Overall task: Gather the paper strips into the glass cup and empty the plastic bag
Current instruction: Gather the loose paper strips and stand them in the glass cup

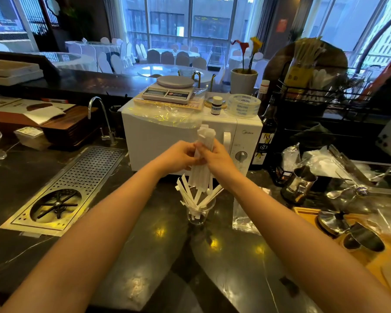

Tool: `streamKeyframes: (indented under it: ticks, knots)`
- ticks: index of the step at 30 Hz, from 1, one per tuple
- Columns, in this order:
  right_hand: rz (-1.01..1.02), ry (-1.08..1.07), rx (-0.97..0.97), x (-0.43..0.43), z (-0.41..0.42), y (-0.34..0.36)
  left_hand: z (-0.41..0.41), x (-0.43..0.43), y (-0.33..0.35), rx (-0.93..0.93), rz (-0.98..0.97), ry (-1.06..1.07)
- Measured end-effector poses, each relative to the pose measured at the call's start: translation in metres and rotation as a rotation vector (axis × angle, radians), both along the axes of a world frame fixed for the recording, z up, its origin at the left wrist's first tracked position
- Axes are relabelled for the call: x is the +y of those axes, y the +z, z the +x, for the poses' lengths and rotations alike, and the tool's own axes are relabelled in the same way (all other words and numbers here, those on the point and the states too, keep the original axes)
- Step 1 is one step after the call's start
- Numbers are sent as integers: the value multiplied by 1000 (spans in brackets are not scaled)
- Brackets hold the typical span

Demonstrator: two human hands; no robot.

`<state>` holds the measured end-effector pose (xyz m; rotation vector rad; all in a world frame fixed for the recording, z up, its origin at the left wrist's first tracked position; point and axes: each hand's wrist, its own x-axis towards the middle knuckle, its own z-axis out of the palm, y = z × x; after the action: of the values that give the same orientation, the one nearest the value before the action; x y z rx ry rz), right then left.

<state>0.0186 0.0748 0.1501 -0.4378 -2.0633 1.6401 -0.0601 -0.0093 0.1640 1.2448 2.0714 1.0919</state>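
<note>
A clear glass cup (199, 216) stands on the dark counter at centre, with several white paper strips (190, 195) fanning out of its top. Directly above it I hold an upright bundle of white paper strips (204, 141). My left hand (178, 155) grips the bundle from the left and my right hand (217, 158) from the right, fingers meeting around its middle. The bundle's lower end (199, 179) hangs just over the cup's mouth. A crumpled clear plastic bag (243, 220) lies on the counter right of the cup.
A white microwave (158, 141) stands just behind my hands, with a kitchen scale (169, 90), tape roll (244, 105) and plastic sheet on top. A perforated drain tray (61, 193) lies left, beside a tap (99, 118). Metal jugs (299, 185), spoons and a wooden tray (307, 211) crowd the right.
</note>
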Motion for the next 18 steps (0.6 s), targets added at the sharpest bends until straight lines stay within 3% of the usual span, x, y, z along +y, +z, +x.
streamKeyframes:
  ticks: [12, 18]
  knots:
    - [-112, -70, -108, 20, -13, -48, -26, 30, -48, 66, -122, -77]
    - [-5, -96, -179, 27, -12, -60, -34, 33, -59, 115, -122, -108]
